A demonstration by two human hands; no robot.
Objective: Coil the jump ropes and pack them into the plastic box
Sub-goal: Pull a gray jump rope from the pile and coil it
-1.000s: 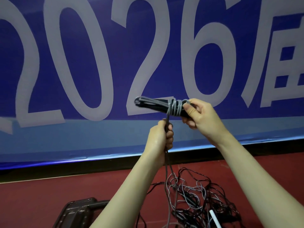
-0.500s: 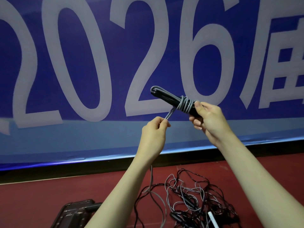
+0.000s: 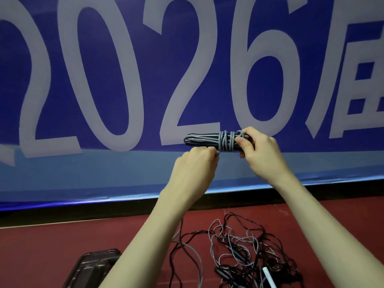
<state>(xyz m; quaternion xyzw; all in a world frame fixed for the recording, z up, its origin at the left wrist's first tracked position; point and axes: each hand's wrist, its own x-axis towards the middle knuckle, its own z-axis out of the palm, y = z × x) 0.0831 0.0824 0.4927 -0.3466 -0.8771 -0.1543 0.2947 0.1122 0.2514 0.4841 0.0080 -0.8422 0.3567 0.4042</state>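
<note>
- While both arms are raised in front of the blue banner [image 3: 87, 167] with its big pale "2026", the person holds a grey jump rope [image 3: 209, 140] bundled lengthwise, lying roughly level at chest height.
- Several turns of the same grey cord are wound crosswise round the right part of the bundle, side by side and tight against one another.
- The right hand [image 3: 259, 150] is clamped round the right end of the bundle, thumb pressed on the near side just beside the wound turns, fingers curled behind.
- The left hand [image 3: 197, 165] sits just below and left of the windings, closed in a loose fist; it looks pinched on the cord right under the bundle, though the strand inside the fist is hidden from where I stand.
- A grey strand shows below the left forearm and trails down to the red floor [image 3: 41, 246]; whether it runs up into that fist I cannot tell.
- Down on the floor, to the right, lies a loose tangle of ropes [image 3: 239, 248], black and grey cords looped over each other, with dark handles among them and one white handle [image 3: 269, 277] near the bottom edge.
- A dark plastic box [image 3: 93, 267] sits on the floor at lower left, partly hidden by the left forearm and well apart from the held bundle; what is in it I cannot make out.
</note>
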